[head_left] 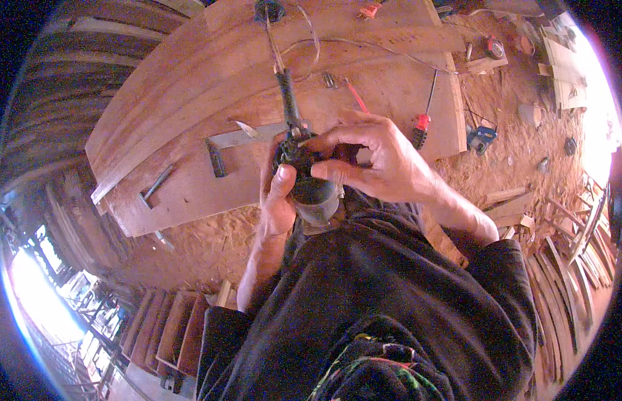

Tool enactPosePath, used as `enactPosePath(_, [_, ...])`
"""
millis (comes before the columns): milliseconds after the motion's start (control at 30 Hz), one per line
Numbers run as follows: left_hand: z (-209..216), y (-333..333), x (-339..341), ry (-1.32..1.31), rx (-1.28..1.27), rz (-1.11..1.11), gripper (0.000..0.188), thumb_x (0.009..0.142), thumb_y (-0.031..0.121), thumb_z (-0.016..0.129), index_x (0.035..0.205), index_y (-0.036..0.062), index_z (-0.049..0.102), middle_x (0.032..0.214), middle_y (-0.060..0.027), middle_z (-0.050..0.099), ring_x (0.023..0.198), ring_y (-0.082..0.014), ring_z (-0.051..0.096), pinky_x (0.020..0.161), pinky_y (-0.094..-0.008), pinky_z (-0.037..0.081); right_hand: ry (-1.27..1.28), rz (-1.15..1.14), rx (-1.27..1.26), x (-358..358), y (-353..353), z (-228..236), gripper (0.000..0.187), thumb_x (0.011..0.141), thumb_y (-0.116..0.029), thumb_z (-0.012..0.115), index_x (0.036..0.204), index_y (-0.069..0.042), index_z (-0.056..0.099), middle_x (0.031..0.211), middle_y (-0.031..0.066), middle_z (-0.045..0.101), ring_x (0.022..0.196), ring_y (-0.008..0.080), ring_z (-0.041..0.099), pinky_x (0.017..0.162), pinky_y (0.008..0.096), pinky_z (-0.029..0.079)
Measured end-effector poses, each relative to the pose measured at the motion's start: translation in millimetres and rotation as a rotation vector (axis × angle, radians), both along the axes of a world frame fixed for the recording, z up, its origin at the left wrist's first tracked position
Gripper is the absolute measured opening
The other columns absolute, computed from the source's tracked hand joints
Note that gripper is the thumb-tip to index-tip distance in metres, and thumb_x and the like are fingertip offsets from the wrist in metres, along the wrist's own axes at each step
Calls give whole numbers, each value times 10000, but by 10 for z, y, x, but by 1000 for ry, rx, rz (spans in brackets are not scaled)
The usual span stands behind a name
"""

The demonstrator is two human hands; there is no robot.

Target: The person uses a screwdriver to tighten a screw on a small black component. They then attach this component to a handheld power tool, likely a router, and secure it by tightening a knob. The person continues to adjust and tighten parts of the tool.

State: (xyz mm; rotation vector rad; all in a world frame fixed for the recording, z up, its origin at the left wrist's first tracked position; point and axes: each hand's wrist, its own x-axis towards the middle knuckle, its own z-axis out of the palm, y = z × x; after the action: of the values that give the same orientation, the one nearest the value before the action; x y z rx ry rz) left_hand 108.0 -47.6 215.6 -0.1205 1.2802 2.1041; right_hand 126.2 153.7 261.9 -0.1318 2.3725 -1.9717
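A dark, corded power tool (316, 200) is held upright in front of my chest, its round grey cup-shaped end toward me. My left hand (277, 194) is wrapped round its left side, thumb on the body. My right hand (374, 157) reaches in from the right, index finger and thumb bent against the tool's dark middle part. Whether a small piece sits between those fingertips is hidden. Beyond my hands, the tool's narrow black end (286, 93) points away, with bare-looking wires coming out. A try square (219, 158) lies just left of the tool.
The wooden workbench (184, 100) carries a hammer (156, 186), a red-and-black-handled screwdriver (421, 127), a red slim tool (356, 97) and small dark pieces (330, 81). A cable (378, 45) crosses it. A blue object (481, 138) lies on the shavings-covered floor at right; stacked boards (170, 327) stand lower left.
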Motion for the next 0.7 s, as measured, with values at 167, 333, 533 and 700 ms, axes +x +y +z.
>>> enactPosePath(167, [-1,32,23,-24,10,-3,725,906,505,670,1386,7,454,1215,-145,621,1113,-256,633,965,-400,525,6,-92,14,52,-112,-27,276,815,-190,841,959,-4,698,888,75,626,800,181,620,689,322,491])
enactPosePath(333, [-52,32,12,39,6,-41,656,936,475,627,1362,3,467,1208,-145,625,1092,-242,637,944,-387,527,-55,-108,13,91,-115,-37,301,794,-244,834,929,-22,683,933,115,659,869,292,650,756,396,513])
enactPosePath(533, [20,36,-33,7,-15,-56,633,945,477,614,1342,2,480,1157,-120,641,1060,-216,630,935,-372,510,9,-52,108,-1,-30,-51,341,771,-243,888,888,-12,664,843,85,648,784,210,641,689,332,499])
enactPosePath(700, [25,59,-28,84,-49,-12,633,942,484,627,1330,2,491,1157,-109,649,1059,-199,627,944,-367,502,16,8,43,-56,2,-36,334,763,-221,896,856,-18,647,857,89,666,786,223,648,699,344,499])
